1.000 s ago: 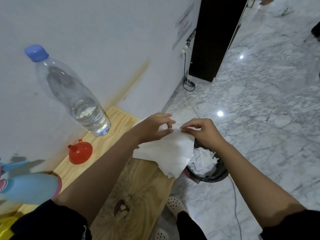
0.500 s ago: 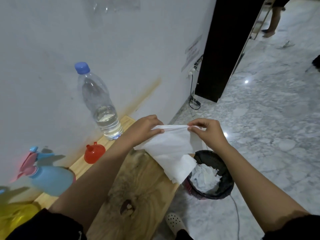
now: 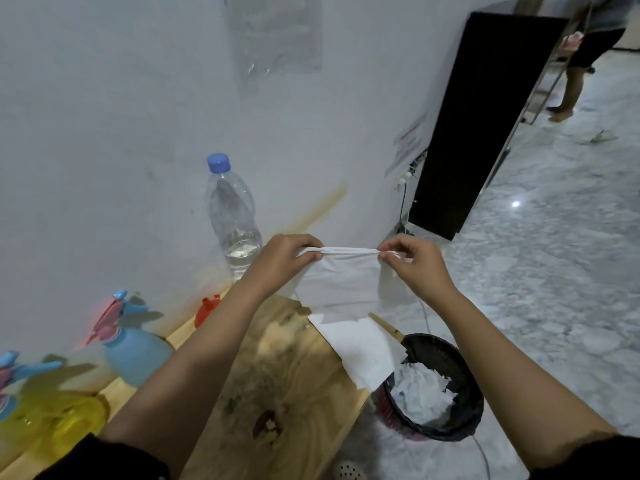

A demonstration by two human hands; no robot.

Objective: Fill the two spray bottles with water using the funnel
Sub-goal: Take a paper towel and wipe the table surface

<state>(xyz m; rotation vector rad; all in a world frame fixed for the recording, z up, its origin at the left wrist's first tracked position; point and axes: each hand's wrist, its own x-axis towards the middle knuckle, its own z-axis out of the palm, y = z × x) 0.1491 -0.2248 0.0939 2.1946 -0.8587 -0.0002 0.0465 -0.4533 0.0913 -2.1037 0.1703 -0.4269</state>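
My left hand (image 3: 282,260) and my right hand (image 3: 417,263) each pinch a top corner of a white paper tissue (image 3: 341,284), stretched between them above the far end of the wooden table (image 3: 304,393). A clear water bottle (image 3: 232,216) with a blue cap stands by the wall, holding a little water. The red funnel (image 3: 206,310) lies behind my left forearm, partly hidden. A blue spray bottle (image 3: 133,348) and a yellow spray bottle (image 3: 52,415) stand at the left.
A black waste bin (image 3: 438,386) with crumpled tissues sits on the marble floor past the table's end. A black cabinet (image 3: 485,123) stands against the wall. Another person's legs (image 3: 571,84) show at the top right.
My hands have lifted the tissue and pulled its top edge taut between them. The view has tilted up and left, bringing both spray bottles into sight.
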